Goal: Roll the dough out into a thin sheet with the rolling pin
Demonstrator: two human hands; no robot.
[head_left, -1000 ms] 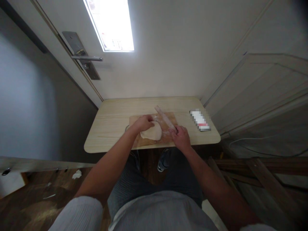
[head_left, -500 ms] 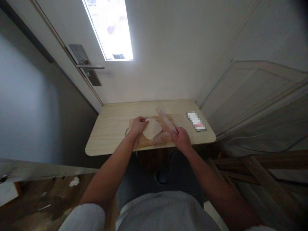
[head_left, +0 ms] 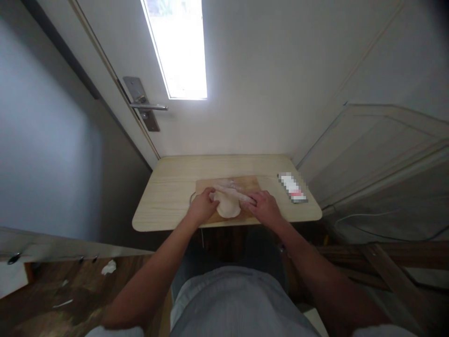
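Observation:
A flat, pale, roundish sheet of dough (head_left: 228, 208) lies on a brown wooden board (head_left: 252, 181) dusted with flour. A thin floury rolling pin (head_left: 233, 193) lies slantwise across the dough's far part. My right hand (head_left: 264, 206) is closed around the pin's right end. At the dough's left edge, my left hand (head_left: 203, 206) has thumb and fingers closed on the dough, close to the pin's left end. The fingers' exact contact with the pin is hard to make out.
The board rests on a small light wood table (head_left: 164, 187). A phone (head_left: 293, 188) with a blurred-out screen lies at the table's right. Behind stands a white door with a metal handle (head_left: 149, 107). A crumpled white paper (head_left: 109, 267) lies on the floor at left.
The rolling pin has come from the board's right side onto the dough, swung by my right hand to a flatter slant. My left hand stays by the dough's left edge. The view has shifted slightly.

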